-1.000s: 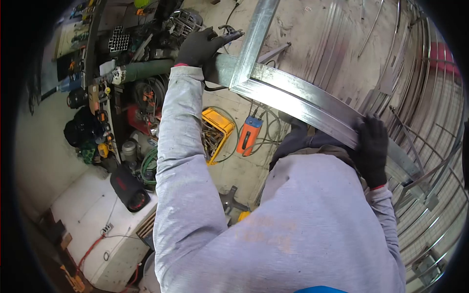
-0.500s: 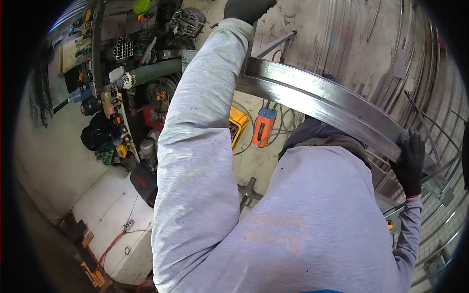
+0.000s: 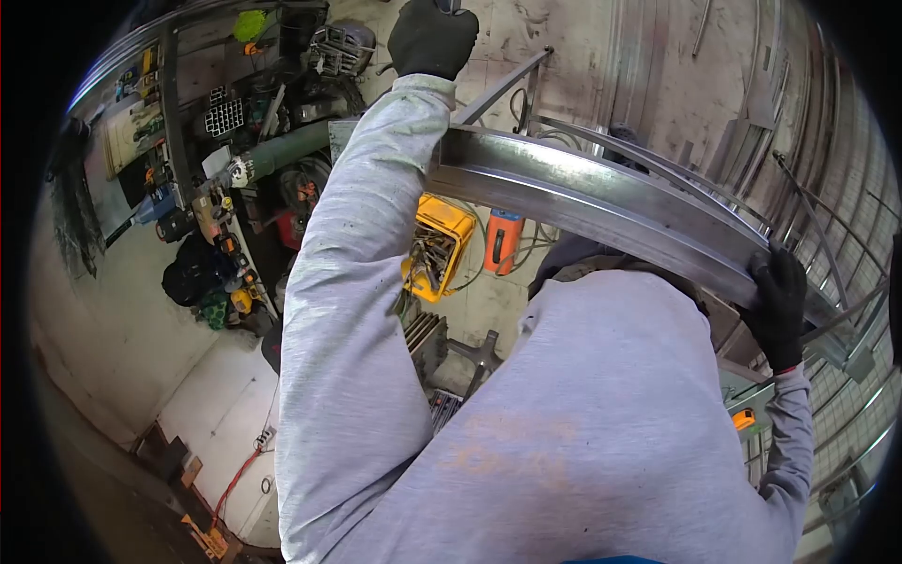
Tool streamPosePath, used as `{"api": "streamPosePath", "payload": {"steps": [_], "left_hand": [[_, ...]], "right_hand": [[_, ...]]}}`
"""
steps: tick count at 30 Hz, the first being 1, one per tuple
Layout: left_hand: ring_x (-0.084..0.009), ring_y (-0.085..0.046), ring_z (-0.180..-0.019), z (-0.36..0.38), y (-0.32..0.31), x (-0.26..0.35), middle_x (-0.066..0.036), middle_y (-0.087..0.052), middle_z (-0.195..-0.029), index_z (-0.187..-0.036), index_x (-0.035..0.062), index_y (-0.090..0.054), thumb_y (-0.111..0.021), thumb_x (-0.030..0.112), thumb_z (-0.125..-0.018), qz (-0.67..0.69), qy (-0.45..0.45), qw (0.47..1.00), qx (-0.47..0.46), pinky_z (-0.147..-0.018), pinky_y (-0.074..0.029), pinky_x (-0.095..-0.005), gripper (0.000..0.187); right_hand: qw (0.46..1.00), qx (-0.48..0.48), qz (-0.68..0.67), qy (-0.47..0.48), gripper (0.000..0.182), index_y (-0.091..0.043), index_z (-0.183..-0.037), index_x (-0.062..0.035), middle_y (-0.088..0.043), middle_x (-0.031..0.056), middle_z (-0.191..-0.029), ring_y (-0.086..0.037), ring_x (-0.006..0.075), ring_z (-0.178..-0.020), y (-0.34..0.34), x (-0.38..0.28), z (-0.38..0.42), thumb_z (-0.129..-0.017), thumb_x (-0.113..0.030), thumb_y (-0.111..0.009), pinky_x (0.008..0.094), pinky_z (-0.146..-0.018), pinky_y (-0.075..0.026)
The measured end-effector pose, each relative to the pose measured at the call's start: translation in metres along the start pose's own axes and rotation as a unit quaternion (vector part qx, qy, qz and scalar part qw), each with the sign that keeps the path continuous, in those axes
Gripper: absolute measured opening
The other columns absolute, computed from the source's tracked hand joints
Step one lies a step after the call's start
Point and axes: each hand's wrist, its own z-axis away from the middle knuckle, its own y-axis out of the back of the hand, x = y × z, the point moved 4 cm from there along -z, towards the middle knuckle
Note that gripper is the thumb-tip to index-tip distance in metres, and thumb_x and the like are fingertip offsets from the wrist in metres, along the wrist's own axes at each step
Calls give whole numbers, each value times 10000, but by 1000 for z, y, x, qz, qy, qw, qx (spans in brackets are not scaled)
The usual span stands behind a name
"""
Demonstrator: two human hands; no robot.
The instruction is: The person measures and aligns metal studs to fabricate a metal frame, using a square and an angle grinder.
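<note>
A long shiny steel channel (image 3: 601, 193) spans the view in front of my body, its far-left end beside my left forearm. At its right end, my right hand (image 3: 776, 305), in a black glove, is closed around the edge of the metal. My left hand (image 3: 434, 42), also black-gloved, is raised at the top of the view, its fingers curled into a grip. A small bit of grey metal shows above that fist, but I cannot tell what the whole piece is. Thin steel bars (image 3: 507, 86) angle up behind the channel.
Below the channel a yellow tool bin (image 3: 455, 218) stands beside an orange box (image 3: 504, 242) with cables. Lower down is a cross-shaped metal stand (image 3: 479, 355). Power tools crowd a shelf (image 3: 230, 240) at left. Long steel bars (image 3: 827, 141) lie at right; an orange tape measure (image 3: 743, 419) is nearby.
My left hand has shifted left and slightly down in the view. The channel's left end appears further left, and more of the yellow bin now shows. My right hand keeps its hold.
</note>
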Motion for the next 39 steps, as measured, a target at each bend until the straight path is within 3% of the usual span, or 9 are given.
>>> {"api": "streamPosePath", "payload": {"steps": [9, 12, 14, 16, 20, 24, 34, 37, 39], "left_hand": [[-500, -729, -982, 6, 10, 8, -308, -748, -1083, -1637, 150, -417, -651, 289, -844, 18, 5, 1000, -4, -881, -567, -563, 838], [-458, -744, -913, 3, 11, 3, -290, -753, -1019, -1617, 93, -422, -694, 292, -839, 20, -5, 1000, 3, -826, -576, -531, 849], [-399, -751, -851, -2, 6, -5, -263, -753, -961, -1593, 19, -414, -744, 277, -824, 205, 11, 973, -100, -775, -581, -489, 875], [-350, -751, -809, -2, 5, -8, -240, -751, -940, -1538, -37, -461, -781, 277, -826, 147, 8, 985, -86, -732, -578, -454, 841], [-428, -742, -895, -2, -2, -15, -264, -749, -972, -1374, -35, -587, -786, 331, -882, 70, -36, 997, -10, -796, -567, -491, 645], [-497, -712, -995, 2, -2, -11, -296, -735, -1017, -1243, -31, -633, -791, 356, -915, 81, -83, 991, 71, -857, -550, -525, 532], [-466, -736, -1013, 1, 5, -7, -316, -736, -1058, -1230, 32, -671, -773, 408, -932, 13, -4, 999, 35, -864, -552, -558, 491], [-405, -760, -956, -16, -14, -30, -241, -779, -1011, -1184, 4, -743, -708, 531, -988, 39, -191, 970, 146, -823, -583, -455, 564], [-371, -740, -1026, -9, -19, -24, -221, -746, -1140, -1303, 30, -690, -695, 421, -1013, 24, -236, 962, 137, -885, -573, -438, 487]], "right_hand": [[1000, -14, -9, -5, 682, -678, -1271, -82, -572, 243, -1493, -548, 473, -1347, 3, -6, -9, -651, -199, -934, 586, -1136, -436], [1000, 2, 3, -5, 644, -680, -1258, -72, -586, 249, -1473, -560, 476, -1326, 3, -9, -10, -687, -245, -925, 593, -1122, -447], [1000, 9, 28, -6, 641, -682, -1257, -66, -599, 249, -1457, -573, 474, -1307, 4, -8, -9, -703, -284, -919, 599, -1120, -449], [1000, -10, 6, -10, 618, -680, -1273, -68, -602, 247, -1464, -578, 477, -1295, -1, -2, -5, -722, -230, -906, 610, -1126, -442], [999, -33, 14, -6, 572, -665, -1308, -84, -595, 253, -1495, -568, 495, -1329, -3, 1, 3, -768, -110, -853, 636, -1138, -427], [999, -34, 40, -5, 578, -654, -1330, -114, -606, 249, -1491, -570, 504, -1337, -8, 5, 7, -793, -176, -859, 633, -1141, -426], [1000, 5, -19, 1, 576, -700, -1207, -93, -595, 254, -1457, -582, 471, -1274, 11, -10, -13, -754, -375, -917, 616, -1096, -443], [997, 58, -48, 34, 590, -700, -1187, -95, -611, 258, -1305, -582, 480, -1221, 19, -13, -13, -736, -401, -926, 602, -1060, -458], [993, 90, -42, 58, 557, -703, -1130, -91, -602, 244, -1190, -587, 481, -1154, 27, -13, -12, -737, -418, -924, 597, -1021, -470]]}}
